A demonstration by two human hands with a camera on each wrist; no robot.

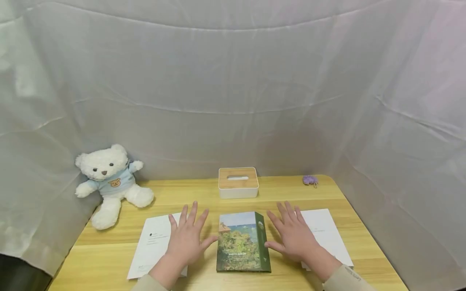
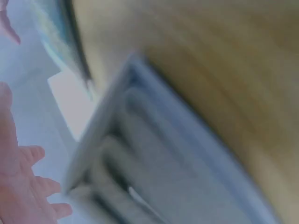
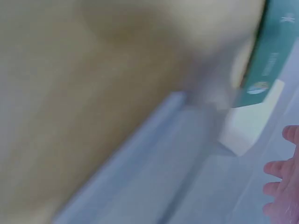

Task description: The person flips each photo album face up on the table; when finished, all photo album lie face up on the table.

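Observation:
A photo album (image 1: 237,242) with a painted garden-and-sea cover and a dark green spine lies between my two hands. To its left, my left hand (image 1: 187,240) is spread palm down, overlapping a white printed booklet (image 1: 154,242), thumb tip close to the album's left edge. My right hand (image 1: 295,239) is spread likewise on the other side, its thumb near the green spine (image 3: 268,60) and its wrist over a second white booklet (image 1: 329,234). Neither hand holds anything. In the left wrist view the left booklet's layered edge (image 2: 173,140) shows blurred and close.
A white tissue box (image 1: 238,193) with a wooden lid stands at the table's back middle. At the back left sits a white teddy bear (image 1: 109,178) in a blue shirt. A purple scrunchie-like item (image 1: 309,180) lies back right. Grey curtains (image 1: 233,81) enclose the table.

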